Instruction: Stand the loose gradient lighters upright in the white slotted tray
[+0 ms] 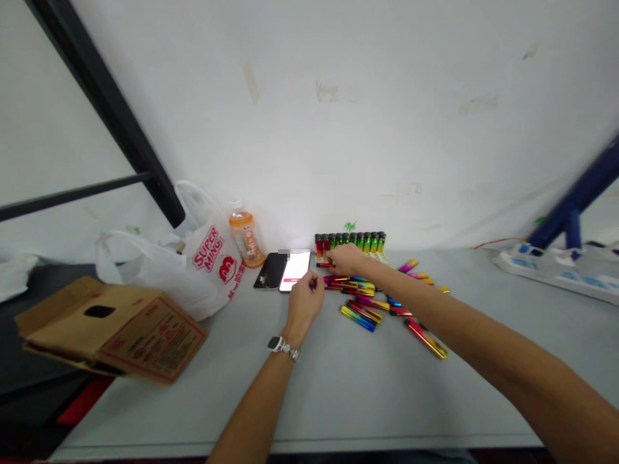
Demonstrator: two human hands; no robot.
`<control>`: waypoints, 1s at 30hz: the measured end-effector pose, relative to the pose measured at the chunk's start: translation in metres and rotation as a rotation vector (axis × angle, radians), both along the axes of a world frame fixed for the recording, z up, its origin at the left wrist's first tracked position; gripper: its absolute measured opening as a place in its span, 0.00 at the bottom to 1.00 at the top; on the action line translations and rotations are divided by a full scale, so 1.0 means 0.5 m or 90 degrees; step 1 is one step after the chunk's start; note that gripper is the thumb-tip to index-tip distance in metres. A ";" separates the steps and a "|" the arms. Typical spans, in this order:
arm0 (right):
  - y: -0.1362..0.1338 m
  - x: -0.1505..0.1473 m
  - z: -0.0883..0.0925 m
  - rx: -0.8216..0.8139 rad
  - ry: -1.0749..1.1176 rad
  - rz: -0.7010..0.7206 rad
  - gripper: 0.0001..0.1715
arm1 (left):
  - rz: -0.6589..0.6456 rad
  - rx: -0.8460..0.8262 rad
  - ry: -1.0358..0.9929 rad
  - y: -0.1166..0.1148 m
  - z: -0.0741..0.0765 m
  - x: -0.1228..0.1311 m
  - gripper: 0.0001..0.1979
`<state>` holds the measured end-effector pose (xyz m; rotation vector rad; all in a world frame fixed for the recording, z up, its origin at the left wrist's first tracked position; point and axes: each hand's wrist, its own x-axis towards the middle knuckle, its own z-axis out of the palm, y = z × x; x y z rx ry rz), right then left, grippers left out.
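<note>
My right hand [345, 259] reaches to the front of a row of upright lighters [360, 241], shiny red at the left and green at the right, standing in a white holder [380, 258]. Its fingers are closed on a red lighter [324, 265] that lies level, mostly hidden by the hand. My left hand [305, 298] hovers by the loose lighters with its fingers curled together; a small dark thing shows between them, too small to name. Multicoloured metallic lighters [358, 318] lie scattered on the table, one red and gold lighter [425, 338] nearer me.
A lit phone [296, 267] and a dark phone [271, 270] lie left of the lighters. Behind them stands an orange drink bottle [247, 238]. Farther left are a white plastic bag [203, 283] and an open cardboard box [145, 335]. Power strips [556, 274] lie at the right.
</note>
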<state>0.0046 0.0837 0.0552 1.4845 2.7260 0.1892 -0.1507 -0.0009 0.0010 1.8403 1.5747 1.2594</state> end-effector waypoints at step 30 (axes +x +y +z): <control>-0.212 0.115 -0.103 0.046 1.010 -0.160 0.16 | -0.239 0.041 -0.171 -0.022 0.020 0.147 0.12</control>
